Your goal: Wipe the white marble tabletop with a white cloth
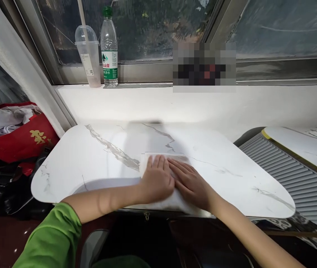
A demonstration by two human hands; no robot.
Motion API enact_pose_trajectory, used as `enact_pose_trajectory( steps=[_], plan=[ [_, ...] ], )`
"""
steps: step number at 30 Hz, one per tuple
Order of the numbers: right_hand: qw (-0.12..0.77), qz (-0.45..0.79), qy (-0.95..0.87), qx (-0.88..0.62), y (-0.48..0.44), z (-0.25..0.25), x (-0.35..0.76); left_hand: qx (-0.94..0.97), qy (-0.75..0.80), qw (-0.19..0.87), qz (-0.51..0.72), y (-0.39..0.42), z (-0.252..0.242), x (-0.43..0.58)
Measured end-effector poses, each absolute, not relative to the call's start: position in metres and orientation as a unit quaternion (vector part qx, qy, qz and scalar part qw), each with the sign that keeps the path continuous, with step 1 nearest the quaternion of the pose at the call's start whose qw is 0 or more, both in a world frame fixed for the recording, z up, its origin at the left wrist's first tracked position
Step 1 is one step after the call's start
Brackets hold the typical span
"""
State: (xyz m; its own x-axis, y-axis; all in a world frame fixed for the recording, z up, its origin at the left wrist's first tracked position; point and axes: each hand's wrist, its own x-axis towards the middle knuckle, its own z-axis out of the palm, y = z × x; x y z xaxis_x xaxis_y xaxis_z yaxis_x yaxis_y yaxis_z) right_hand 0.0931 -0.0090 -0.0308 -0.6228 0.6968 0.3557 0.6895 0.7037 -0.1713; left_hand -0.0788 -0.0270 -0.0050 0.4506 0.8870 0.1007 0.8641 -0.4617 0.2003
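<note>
We see a white tabletop [63,160] with grey-brown marble veining; a white sheet [172,201]; a green sleeve [52,238]; a red bag [15,132] with 1 gold motif [37,136]; a green bottle cap [107,11].

We are finding open room toward the left and right ends of the table [216,178] and along its back edge, where a wall [147,104] is standing in the way. Our left hand [158,180] and right hand [193,186], pressing a cloth [172,201], are blocking the middle; our forearms [110,199] are crossing the front edge.
</note>
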Motion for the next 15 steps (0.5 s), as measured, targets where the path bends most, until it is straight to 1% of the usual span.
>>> enact_pose_trajectory(
  steps=[3, 7, 10, 15],
  plan=[
    [0.215, 0.01, -0.884, -0.414, -0.024, -0.036, 0.121, 0.867, 0.481, 0.088, 0.098, -0.032, -0.004, -0.054],
    [0.244, -0.02, -0.855, -0.456, -0.022, -0.049, 0.138, 0.866, 0.474, 0.127, 0.094, -0.02, -0.004, -0.031],
    [0.252, -0.031, -0.843, -0.475, -0.002, -0.052, 0.14, 0.861, 0.481, 0.126, 0.106, -0.001, -0.006, -0.023],
    [0.243, -0.028, -0.854, -0.458, 0.059, -0.046, 0.135, 0.847, 0.508, 0.113, 0.103, 0.047, -0.009, -0.023]
  ],
)
